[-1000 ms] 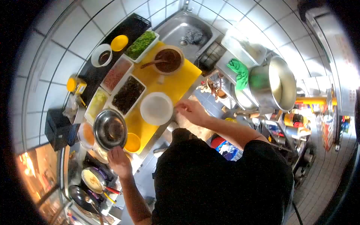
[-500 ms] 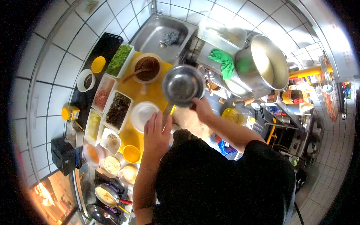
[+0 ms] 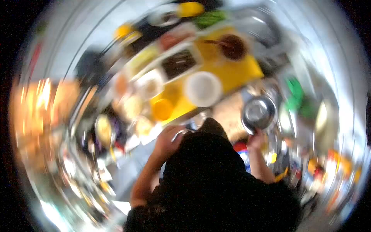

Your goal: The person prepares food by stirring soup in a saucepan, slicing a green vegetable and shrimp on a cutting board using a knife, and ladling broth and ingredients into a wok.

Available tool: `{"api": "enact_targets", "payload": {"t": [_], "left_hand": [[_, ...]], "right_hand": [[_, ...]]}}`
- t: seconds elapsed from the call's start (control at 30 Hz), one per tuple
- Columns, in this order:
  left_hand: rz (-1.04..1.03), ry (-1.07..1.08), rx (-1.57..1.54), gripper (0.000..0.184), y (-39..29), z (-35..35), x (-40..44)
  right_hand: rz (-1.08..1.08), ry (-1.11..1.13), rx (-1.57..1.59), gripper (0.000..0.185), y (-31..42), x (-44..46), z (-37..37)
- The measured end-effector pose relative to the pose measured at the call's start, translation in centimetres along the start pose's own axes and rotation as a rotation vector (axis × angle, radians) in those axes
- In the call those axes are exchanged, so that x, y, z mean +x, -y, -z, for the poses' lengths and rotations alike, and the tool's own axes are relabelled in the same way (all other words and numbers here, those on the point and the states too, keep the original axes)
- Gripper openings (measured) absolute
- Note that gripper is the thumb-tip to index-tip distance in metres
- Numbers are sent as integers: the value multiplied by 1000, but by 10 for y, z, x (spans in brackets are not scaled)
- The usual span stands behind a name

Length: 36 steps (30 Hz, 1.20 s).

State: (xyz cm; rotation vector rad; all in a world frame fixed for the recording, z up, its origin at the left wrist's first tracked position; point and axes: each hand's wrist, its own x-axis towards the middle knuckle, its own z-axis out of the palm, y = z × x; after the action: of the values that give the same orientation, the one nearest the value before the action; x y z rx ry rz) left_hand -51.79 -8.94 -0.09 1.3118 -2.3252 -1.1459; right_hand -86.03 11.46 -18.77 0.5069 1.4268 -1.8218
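The whole view is blurred by motion. My right hand (image 3: 255, 140), on the right, is closed at the near side of a small round metal pan (image 3: 259, 112); its grip on the pan is partly smeared. The pan's shiny inside faces up. My left hand (image 3: 168, 140) is curled by the counter's near edge, left of my body. A shiny curved metal piece (image 3: 179, 135) shows at its fingers, too blurred to name. Ahead, a white round bowl or lid (image 3: 203, 89) lies on the yellow board (image 3: 247, 73), with a yellow cup (image 3: 162, 110) to its left.
A tub of dark sauce (image 3: 234, 48) with a spoon stands farther back. White trays of dark (image 3: 178, 63), pink (image 3: 177, 36) and green food (image 3: 210, 19) line the board. A sink (image 3: 262, 27) is behind; a green cloth (image 3: 295, 92) hangs right.
The view has swung, so the counter appears turned. My left hand has left the white round bowl or lid for the counter's edge. My right hand still has the pan, now farther right.
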Motion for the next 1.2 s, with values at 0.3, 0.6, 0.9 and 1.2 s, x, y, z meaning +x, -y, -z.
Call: {"api": "enact_targets", "payload": {"t": [0.3,0.6,0.9,1.2], "left_hand": [[125,-273,-529,42,25,30,-92],[415,-805,-1318,68,55,-15,-269],[545,-1683,-1411,49,106,-83,-514],[592,-2488,-1256,62,157,-110,-736]], "right_hand": [[442,943,-1126,60,-27,-59,-141],[71,1595,-1415,43,-146,-237,-246],[-534,2024,-1667,54,-345,-451,-135],[-353,2222,-1840,66,-477,-546,-77]]}}
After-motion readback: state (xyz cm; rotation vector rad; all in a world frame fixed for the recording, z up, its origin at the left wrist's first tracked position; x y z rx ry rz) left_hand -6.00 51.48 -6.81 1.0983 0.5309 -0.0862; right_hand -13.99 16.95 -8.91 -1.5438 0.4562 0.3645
